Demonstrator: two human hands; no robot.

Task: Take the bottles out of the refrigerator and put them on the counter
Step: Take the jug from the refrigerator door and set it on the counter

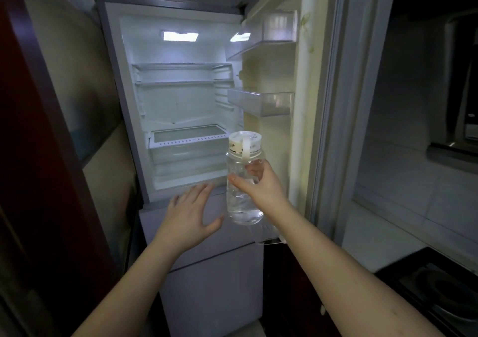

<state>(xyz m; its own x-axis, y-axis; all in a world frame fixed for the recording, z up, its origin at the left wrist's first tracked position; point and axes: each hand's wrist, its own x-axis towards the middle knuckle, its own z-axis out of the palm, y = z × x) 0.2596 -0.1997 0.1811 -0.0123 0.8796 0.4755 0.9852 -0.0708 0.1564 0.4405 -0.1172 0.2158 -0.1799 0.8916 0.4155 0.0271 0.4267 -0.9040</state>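
Observation:
A clear plastic bottle (241, 202) with a white screw cap and carry loop is upright in front of the open refrigerator (178, 104). My right hand (261, 184) is shut around its middle from the right. The bottle holds some clear liquid. My left hand (192, 215) hovers just left of the bottle with its fingers spread, holding nothing and apart from the bottle. The lit shelves and the door racks (261, 102) show no other bottle. The pale counter (382, 235) lies to the right.
The fridge door (300, 83) stands open on the right, between the fridge and the counter. A black stove top (439, 287) sits at the lower right. A dark red cabinet edge (38, 155) runs down the left. The closed freezer drawers (207, 272) are below my hands.

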